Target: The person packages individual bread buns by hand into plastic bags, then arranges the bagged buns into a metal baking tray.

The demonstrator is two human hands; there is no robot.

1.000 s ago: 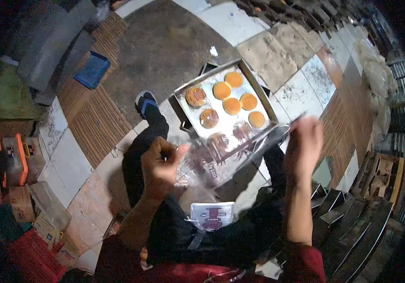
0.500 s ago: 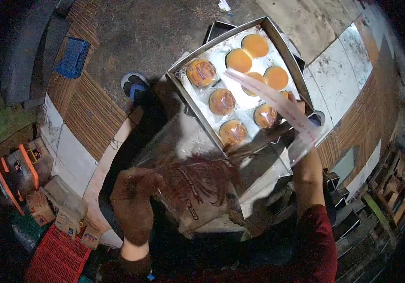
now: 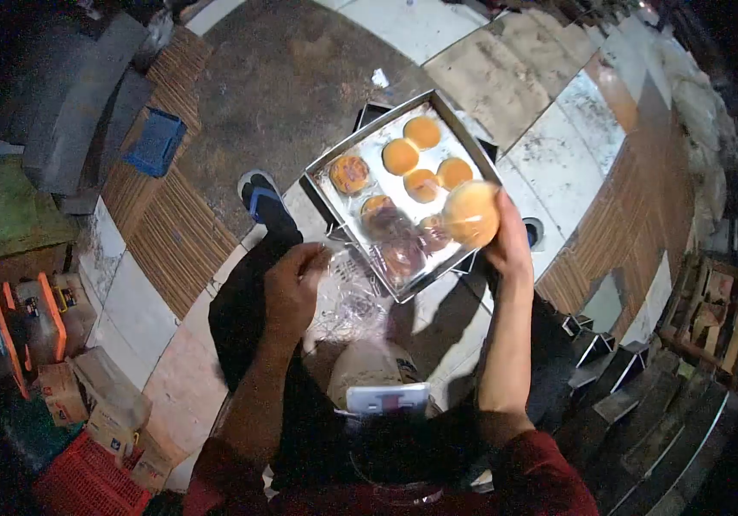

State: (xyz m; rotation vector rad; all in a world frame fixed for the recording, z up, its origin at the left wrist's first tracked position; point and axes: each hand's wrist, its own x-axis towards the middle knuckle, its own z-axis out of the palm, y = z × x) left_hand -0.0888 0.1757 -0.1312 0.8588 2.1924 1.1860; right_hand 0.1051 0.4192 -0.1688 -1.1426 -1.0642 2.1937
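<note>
Although the bag [image 3: 353,303] is printed, it's illegible.

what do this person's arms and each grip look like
Dark red sleeves end partway down the arms, leaving the forearms bare. The left grip and right grip are ungloved human hands, with no watch or bracelet visible.

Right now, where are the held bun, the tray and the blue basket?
Held bun [image 3: 471,215]: head view, its rounded face.
Tray [image 3: 438,155]: head view, its bare white bottom.
Blue basket [image 3: 156,143]: head view, its middle.
</note>
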